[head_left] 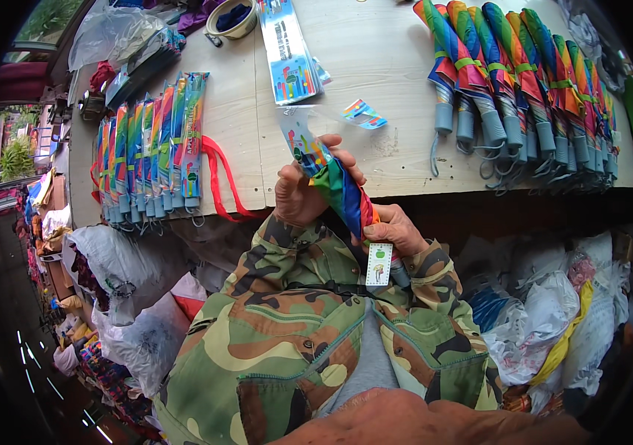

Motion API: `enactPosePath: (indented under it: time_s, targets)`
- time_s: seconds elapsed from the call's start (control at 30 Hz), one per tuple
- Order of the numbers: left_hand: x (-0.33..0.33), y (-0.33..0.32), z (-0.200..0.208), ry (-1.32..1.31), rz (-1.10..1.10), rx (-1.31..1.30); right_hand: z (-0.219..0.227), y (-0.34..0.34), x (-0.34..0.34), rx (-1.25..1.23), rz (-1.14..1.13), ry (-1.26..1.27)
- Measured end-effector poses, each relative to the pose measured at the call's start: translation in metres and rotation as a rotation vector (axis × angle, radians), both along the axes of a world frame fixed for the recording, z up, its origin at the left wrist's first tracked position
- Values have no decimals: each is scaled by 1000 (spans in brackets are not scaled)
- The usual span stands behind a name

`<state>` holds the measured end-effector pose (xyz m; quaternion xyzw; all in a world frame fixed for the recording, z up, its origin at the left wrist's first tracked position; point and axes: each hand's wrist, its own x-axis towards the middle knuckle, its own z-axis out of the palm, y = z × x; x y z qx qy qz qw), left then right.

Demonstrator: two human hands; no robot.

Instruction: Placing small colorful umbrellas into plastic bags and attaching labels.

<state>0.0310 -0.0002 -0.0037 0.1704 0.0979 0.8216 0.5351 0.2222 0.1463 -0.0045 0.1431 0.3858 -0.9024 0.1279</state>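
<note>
A folded rainbow umbrella (342,194) slants in front of my chest, its grey handle (400,274) toward my body. My right hand (399,231) grips it close to the handle, where a small white tag (378,264) with a green apple picture hangs. My left hand (303,191) curls around the other end, with fingers on both sides of a clear printed plastic sleeve (299,137). The umbrella's tip is inside the sleeve's near end; how far in is hard to see. The sleeve's far end reaches the table edge of a stack of flat printed sleeves (287,55).
Many folded umbrellas (513,89) lie in a row at the right of the table (398,159). Sleeved umbrellas (152,152) lie at the left beside a red strap (221,182). A bowl (233,21) stands at the back. Filled plastic bags (120,259) crowd below the table.
</note>
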Motion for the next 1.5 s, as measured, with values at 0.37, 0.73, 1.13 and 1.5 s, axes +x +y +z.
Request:
enactPosePath:
  time_s: [0.37, 0.73, 1.13, 1.5]
  targets:
    - [9, 11, -9, 124, -184, -3, -8, -6, -1, -157, 21, 40]
    - [20, 6, 6, 192, 101, -838, -2, -12, -36, 180, -165, -7]
    - [-36, -4, -9, -20, 305, -819, 9, -63, -27, 1330, -371, 459]
    - [-19, -13, -4, 25, 250, -901, -16, -67, -48, 1453, -698, 376]
